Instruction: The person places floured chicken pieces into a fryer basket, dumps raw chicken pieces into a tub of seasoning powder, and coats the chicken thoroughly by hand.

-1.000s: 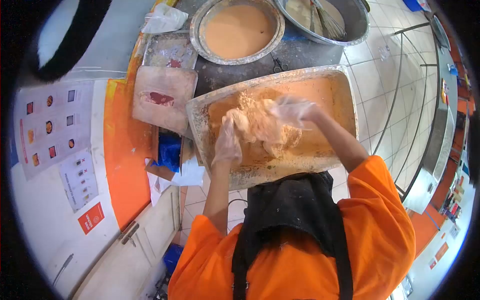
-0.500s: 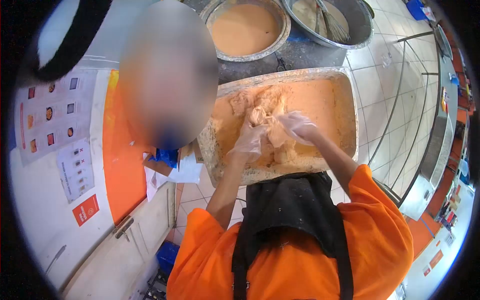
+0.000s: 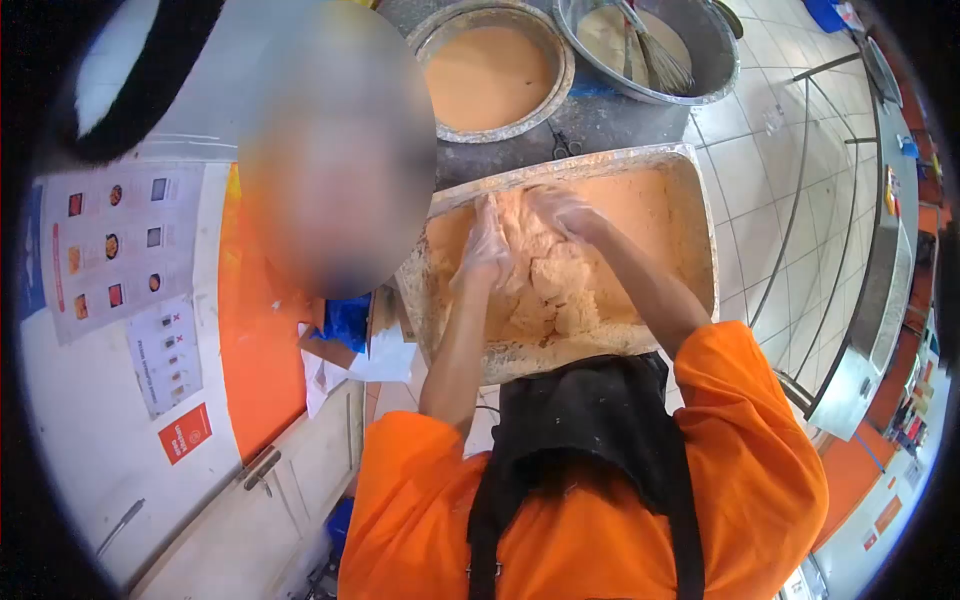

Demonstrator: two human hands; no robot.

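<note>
A large, flour-caked tub [image 3: 706, 235] holds orange-tinted flour [image 3: 640, 200] and several coated pieces [image 3: 555, 290] that look like chicken. My left hand [image 3: 487, 245], in a clear plastic glove, presses against the left side of the pile with its fingers pointing away from me. Cupped round the far right side of the pile is my right hand [image 3: 562, 212], gloved the same way. Coated pieces lie between the two hands and nearer to me. The fingertips of both hands are partly hidden in the flour and pieces.
Beyond the tub stand a metal bowl of orange liquid [image 3: 490, 75] and a deeper bowl [image 3: 712, 75] with a whisk [image 3: 662, 65]. Scissors [image 3: 566, 145] lie on the dark table [image 3: 470, 150]. A blurred oval covers the left side. A metal-framed counter [image 3: 855, 340] stands right.
My hands have moved away from my body along the pile, after coming together over it half a second ago. The coated pieces have shifted nearer to me. A blurred oval has appeared at left.
</note>
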